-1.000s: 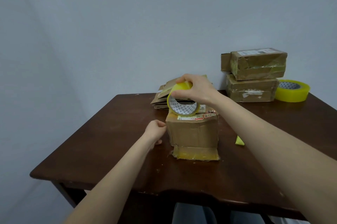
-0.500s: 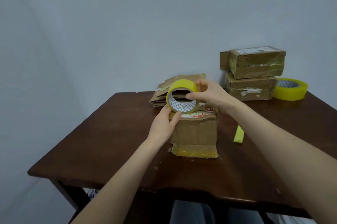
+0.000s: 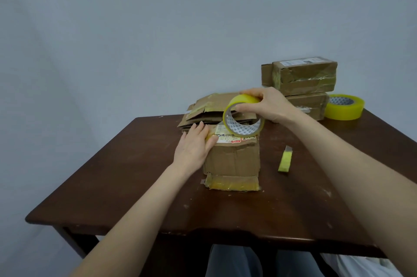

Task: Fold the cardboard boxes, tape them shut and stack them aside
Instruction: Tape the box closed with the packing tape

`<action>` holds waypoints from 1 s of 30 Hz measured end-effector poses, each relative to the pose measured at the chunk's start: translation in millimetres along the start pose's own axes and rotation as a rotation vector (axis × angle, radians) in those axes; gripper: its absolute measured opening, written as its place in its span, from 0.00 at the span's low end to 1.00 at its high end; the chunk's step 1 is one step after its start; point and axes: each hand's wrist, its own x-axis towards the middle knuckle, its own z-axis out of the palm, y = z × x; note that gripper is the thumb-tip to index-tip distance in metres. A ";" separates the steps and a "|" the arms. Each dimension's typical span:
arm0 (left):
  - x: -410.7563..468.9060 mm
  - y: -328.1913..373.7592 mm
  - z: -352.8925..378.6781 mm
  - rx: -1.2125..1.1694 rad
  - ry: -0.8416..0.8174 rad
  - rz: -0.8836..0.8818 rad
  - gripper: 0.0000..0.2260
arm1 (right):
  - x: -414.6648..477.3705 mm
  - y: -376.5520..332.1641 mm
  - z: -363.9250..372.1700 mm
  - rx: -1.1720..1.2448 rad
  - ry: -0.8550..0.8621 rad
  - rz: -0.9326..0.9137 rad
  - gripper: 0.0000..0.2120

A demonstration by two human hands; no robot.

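Both forearms stretched forward, left hand (image 3: 194,147) flat, palm down, fingers straight, right hand (image 3: 269,105) higher, fingers and thumb curled round tape roll (image 3: 241,129)

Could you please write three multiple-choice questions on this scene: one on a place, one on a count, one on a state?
1. Where does the spare tape roll lie?
A. on the floor
B. on the table, right of the stacked boxes
C. in a drawer

2. How many boxes are in that stack?
A. two
B. four
C. five

3. What does the right hand hold?
A. nothing
B. a pen
C. a yellow tape roll above the middle box

Answers: 1 B, it sits beside the stack at the table's far right; 2 A, one box rests on another; 3 C, it grips the roll while the left hand presses the box top.
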 end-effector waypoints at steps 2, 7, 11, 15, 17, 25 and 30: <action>1.5 9.7 -3.1 0.235 0.033 0.111 0.31 | -2.7 3.9 3.6 0.046 0.015 -0.004 0.30; 0.1 40.4 9.6 0.174 0.113 0.216 0.33 | -10.0 12.9 17.0 0.189 0.196 0.088 0.29; 0.3 37.2 17.0 0.249 0.174 0.257 0.30 | -22.9 22.5 22.2 0.456 0.177 0.102 0.14; 3.2 31.4 17.6 0.282 0.176 0.290 0.29 | -17.2 19.4 18.8 0.363 0.173 0.087 0.17; 3.6 24.4 15.6 0.281 0.152 0.289 0.28 | -12.1 18.1 20.5 0.351 0.183 0.098 0.22; 5.5 -19.5 -7.7 0.216 0.063 0.090 0.29 | -5.6 7.1 -5.7 -0.003 0.073 0.075 0.18; 4.5 -30.6 -16.8 0.179 -0.025 0.055 0.29 | -8.1 24.1 7.8 0.061 0.029 0.103 0.26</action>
